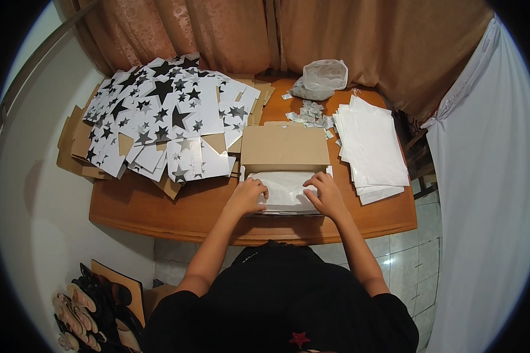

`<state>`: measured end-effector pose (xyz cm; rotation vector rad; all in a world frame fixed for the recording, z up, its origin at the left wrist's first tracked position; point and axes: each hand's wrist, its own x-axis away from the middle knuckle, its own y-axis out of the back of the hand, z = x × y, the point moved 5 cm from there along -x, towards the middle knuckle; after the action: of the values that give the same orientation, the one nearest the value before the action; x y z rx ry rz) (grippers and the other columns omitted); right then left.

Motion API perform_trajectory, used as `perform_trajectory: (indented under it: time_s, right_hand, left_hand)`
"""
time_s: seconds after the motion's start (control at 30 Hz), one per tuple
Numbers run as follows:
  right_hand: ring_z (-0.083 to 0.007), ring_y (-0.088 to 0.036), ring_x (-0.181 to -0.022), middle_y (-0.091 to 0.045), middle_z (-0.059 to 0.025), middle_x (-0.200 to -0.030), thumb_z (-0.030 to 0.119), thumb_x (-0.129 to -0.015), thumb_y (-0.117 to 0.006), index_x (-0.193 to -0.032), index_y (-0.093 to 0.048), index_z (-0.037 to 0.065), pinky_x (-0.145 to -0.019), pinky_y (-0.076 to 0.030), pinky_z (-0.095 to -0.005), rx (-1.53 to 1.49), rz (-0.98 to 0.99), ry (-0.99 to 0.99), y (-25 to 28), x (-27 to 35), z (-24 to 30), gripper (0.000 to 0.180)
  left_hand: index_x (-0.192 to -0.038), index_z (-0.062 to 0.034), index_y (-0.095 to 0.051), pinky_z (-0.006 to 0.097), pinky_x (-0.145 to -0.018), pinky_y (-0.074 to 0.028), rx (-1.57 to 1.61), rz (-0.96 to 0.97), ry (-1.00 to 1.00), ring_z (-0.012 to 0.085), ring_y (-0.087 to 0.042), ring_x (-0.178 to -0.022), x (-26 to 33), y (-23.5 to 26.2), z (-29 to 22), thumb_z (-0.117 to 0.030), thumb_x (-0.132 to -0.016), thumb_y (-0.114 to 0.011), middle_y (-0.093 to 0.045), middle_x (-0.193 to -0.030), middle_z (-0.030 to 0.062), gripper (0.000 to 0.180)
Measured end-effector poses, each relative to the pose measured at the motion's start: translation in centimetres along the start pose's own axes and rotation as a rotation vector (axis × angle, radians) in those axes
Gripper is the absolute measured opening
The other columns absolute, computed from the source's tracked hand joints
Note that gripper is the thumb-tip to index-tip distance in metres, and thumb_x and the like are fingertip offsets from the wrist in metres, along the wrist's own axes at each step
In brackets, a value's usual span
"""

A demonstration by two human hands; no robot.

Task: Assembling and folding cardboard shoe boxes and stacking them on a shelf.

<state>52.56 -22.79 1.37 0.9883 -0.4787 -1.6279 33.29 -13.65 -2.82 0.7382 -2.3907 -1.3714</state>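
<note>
A brown cardboard box (285, 147) stands on the table before me with its lid raised at the far side. White tissue paper (285, 183) lies inside it, covering whatever is underneath. At the box's left end, my left hand (247, 196) rests with bent, parted fingers against the paper and the side wall. My right hand (325, 195) is at the opposite end, its thumb and fingers apart and curved over the paper. Neither hand is closed around anything that I can see.
Flat star-printed cardboard pieces (159, 112) cover the table's left side. White paper sheets (374, 147) are stacked at right. Small packets (312, 115) lie behind the box near a clear plastic bag (324, 79). Shoes (82, 312) stand at lower left.
</note>
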Motion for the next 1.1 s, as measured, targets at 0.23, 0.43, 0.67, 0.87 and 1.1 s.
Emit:
perform_trajectory:
  time_s: [0.23,0.43,0.67,0.87,1.1]
  right_hand:
    - [-0.0315,-0.047,-0.105,-0.053,-0.012,-0.11,0.018,-0.074,-0.065,-0.104,-0.06,0.008,-0.089,-0.04,-0.04,0.054,0.145,0.024,-3.5,-0.8,-1.2,0.032]
    - [-0.0359,-0.042,-0.111,-0.048,-0.018,-0.116,0.019,-0.073,-0.066,-0.109,-0.056,0.007,-0.093,-0.036,-0.0438,0.102,0.056,-0.07,-3.2,-2.4,-2.6,0.039]
    - [-0.0352,-0.045,-0.107,-0.048,-0.0216,-0.115,0.023,-0.075,-0.064,-0.123,-0.04,0.001,-0.093,-0.036,-0.0407,0.02,-0.314,-0.466,-3.3,-4.6,-13.1,0.057]
    - [-0.0205,-0.052,-0.089,-0.055,-0.0141,-0.102,0.027,-0.084,-0.056,-0.12,-0.04,0.0,-0.081,-0.041,-0.0326,-0.668,-0.62,-0.859,-4.2,-4.4,-17.5,0.047]
    - [-0.019,-0.051,-0.097,-0.055,-0.0099,-0.102,0.048,-0.091,-0.032,-0.118,-0.045,0.003,-0.085,-0.038,-0.0313,-1.161,-0.634,-0.599,-3.5,-3.1,-15.9,0.054]
  left_hand:
    - [-0.079,-0.0082,-0.061,0.039,-0.084,-0.042,0.052,-0.195,0.003,0.0285,-0.05,-0.096,-1.9,0.7,-0.4,-0.022,-0.067,-0.072,-0.055,-0.1,0.0092,0.022]
    - [-0.09,-0.0084,-0.07,0.039,-0.085,-0.045,0.176,0.072,0.121,0.0346,-0.055,-0.093,-1.9,-4.2,1.6,-0.041,-0.076,-0.063,-0.059,-0.098,0.0176,0.036]
    - [-0.086,-0.0021,-0.068,0.039,-0.07,-0.046,0.377,0.293,0.205,0.035,-0.059,-0.073,-2.2,-4.4,0.1,-0.044,-0.082,-0.055,-0.064,-0.082,0.0191,0.044]
    - [-0.1,-0.0038,-0.062,0.038,-0.076,-0.043,0.209,-0.515,0.133,0.0288,-0.055,-0.083,-0.3,1.8,0.5,-0.027,-0.08,-0.062,-0.058,-0.088,0.0123,0.031]
    - [-0.125,-0.0014,-0.037,0.038,-0.087,-0.041,0.345,-0.552,0.585,0.0317,-0.05,-0.1,2.2,-1.4,7.3,-0.02,-0.078,-0.065,-0.05,-0.11,0.0195,0.058]
